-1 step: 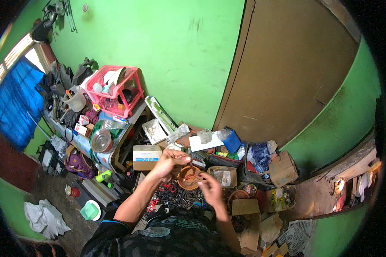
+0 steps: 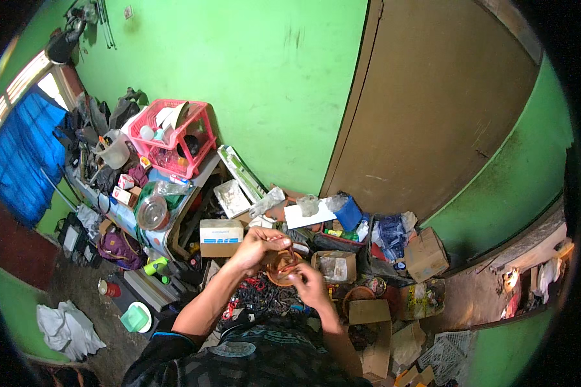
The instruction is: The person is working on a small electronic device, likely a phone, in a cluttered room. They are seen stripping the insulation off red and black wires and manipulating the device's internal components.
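My left hand (image 2: 263,248) is closed, thumb and fingers pinched on a thin reddish-brown strand (image 2: 293,253) that looks like a piece of wire. Just below and to the right, my right hand (image 2: 310,284) pinches near the strand's lower end; its exact grip is too small to make out. Both hands hover over an orange bowl (image 2: 271,276), whose contents are mostly hidden by them. Under my wrists spreads a tangled pile of black and red cables (image 2: 265,298).
Beyond my hands stand a cardboard box (image 2: 221,237) and a carton holding a clear bag (image 2: 335,266). An open cardboard box (image 2: 371,311) is at the right. Farther left, a pink plastic rack (image 2: 174,138) stands on a cluttered table. A white cloth (image 2: 70,327) lies on the floor.
My right hand has moved up and left toward my left hand, and its fingers have gone from spread to pinched near the strand. My left hand has hardly moved.
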A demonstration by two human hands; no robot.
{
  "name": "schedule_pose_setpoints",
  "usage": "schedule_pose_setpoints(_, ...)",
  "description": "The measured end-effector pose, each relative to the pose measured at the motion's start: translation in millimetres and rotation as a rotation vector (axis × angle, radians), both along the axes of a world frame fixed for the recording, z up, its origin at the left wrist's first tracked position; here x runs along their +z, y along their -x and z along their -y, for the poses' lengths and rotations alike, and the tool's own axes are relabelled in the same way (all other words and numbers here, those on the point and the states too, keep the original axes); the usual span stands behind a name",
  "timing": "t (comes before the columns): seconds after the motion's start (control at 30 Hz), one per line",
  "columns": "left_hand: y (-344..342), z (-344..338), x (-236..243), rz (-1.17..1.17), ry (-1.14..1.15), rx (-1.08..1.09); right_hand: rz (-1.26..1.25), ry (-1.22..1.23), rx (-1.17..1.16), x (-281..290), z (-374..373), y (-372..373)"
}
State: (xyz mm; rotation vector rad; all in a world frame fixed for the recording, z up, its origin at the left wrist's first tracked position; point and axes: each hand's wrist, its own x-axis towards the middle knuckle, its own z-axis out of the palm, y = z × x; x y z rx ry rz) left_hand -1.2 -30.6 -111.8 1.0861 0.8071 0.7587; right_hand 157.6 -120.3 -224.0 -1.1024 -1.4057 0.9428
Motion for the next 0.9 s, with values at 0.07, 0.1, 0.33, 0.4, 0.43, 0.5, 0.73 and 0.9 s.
schedule_pose_setpoints(0.07, 0.5, 3.4, -3.7, 0.028, 0.023, -0.034, 0.040, 0.103, 0.124, -12.6, -12.7, -1.5)
schedule_pose_setpoints(0.1, 2.0, 1.7, -3.8, 0.012, -0.010, 0.000, 0.060, 0.155, 0.186, -17.5, -17.1, -2.6)
schedule_pose_setpoints(0.33, 68.4, -26.5, -7.7, 0.100, 0.051, 0.382, -0.065, 0.087, -0.509, -53.9, 33.3, -99.9)
schedule_pose_setpoints(0.4, 94.1, -33.5, -10.5, 0.131, 0.103, 0.453, -0.208, 0.143, -0.893, -82.7, 71.6, -174.8)
schedule_pose_setpoints(0.43, 100.9, -38.0, -11.9, 0.151, 0.108, 0.463, -0.338, 0.126, -1.124, -123.5, 104.7, -226.3)
schedule_pose_setpoints(0.5, 120.8, -40.1, -11.4, 0.137, 0.102, 0.515, -0.453, 0.419, -1.335, -103.0, 157.2, -255.3)
schedule_pose_setpoints(0.73, 80.4, -36.8, 1.9, 0.149, 0.095, 0.374, 0.139, -0.106, -1.071, -194.3, 177.0, -247.9)
schedule_pose_setpoints(0.9, 23.2, -10.1, -1.7, 0.071, 0.064, 0.099, 0.063, -0.009, -0.558, -53.2, 47.4, -71.6)
